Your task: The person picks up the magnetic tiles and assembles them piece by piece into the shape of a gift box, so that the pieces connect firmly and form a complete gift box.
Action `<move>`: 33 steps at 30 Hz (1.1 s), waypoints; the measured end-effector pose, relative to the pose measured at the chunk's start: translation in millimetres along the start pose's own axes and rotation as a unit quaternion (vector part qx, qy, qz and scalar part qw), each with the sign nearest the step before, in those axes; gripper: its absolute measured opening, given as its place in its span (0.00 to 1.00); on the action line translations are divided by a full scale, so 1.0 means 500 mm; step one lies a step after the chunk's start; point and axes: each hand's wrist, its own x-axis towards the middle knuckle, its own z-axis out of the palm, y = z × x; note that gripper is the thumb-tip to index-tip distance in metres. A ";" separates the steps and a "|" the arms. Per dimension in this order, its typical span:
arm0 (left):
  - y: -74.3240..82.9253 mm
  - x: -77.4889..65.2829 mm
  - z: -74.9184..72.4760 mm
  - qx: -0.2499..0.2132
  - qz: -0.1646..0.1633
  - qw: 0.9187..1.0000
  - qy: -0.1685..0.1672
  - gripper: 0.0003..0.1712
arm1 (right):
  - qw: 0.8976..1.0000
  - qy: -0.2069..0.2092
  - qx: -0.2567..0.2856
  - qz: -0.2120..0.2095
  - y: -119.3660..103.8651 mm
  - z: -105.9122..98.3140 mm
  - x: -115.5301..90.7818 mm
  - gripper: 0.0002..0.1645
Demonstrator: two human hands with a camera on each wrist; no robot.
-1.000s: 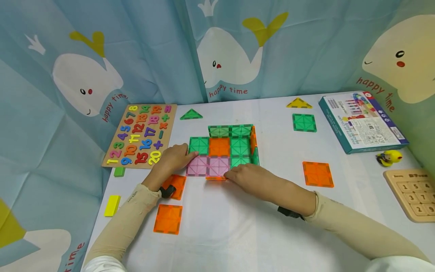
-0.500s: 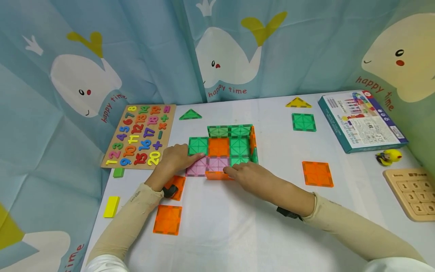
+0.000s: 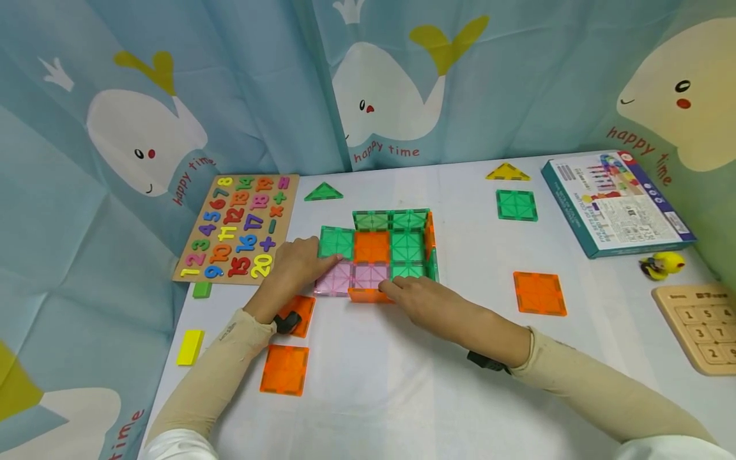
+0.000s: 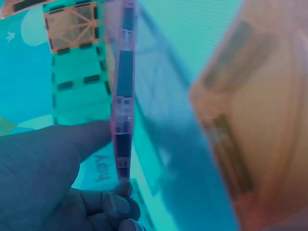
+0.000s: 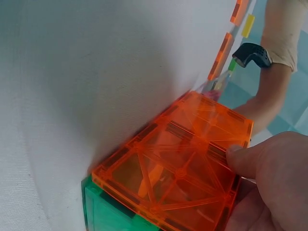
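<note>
My left hand [image 3: 296,267] pinches the left pink square tile [image 4: 124,115], thumb on one face and fingertips at its lower edge. Behind that tile a green square tile [image 3: 336,243] joins on, slightly raised at its back edge. My right hand [image 3: 428,299] holds the top edge of an orange square tile [image 5: 180,175] that stands along the front of the second pink tile [image 3: 370,275]. A second orange tile [image 5: 219,120] shows past it in the right wrist view. An orange floor tile [image 3: 371,247] and green tiles, with upright green [image 3: 409,220] and orange [image 3: 430,234] walls, complete the group.
Loose orange tiles [image 3: 284,370] lie near my left forearm, one partly under the wrist. A number board [image 3: 238,230] sits at the back left. Rightward are an orange tile [image 3: 539,294], a green tile [image 3: 516,205], a box [image 3: 618,204] and a wooden number tray [image 3: 698,329].
The orange front tile shows more of its face, having swung more upright under my right hand. My left thumb has slid right onto the pink tile, and the left green tile's back edge has risen.
</note>
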 end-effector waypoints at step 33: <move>0.055 -0.019 -0.037 -0.215 0.131 0.967 0.037 0.23 | 0.999 0.016 -0.031 -0.012 0.000 -0.001 -0.001 0.19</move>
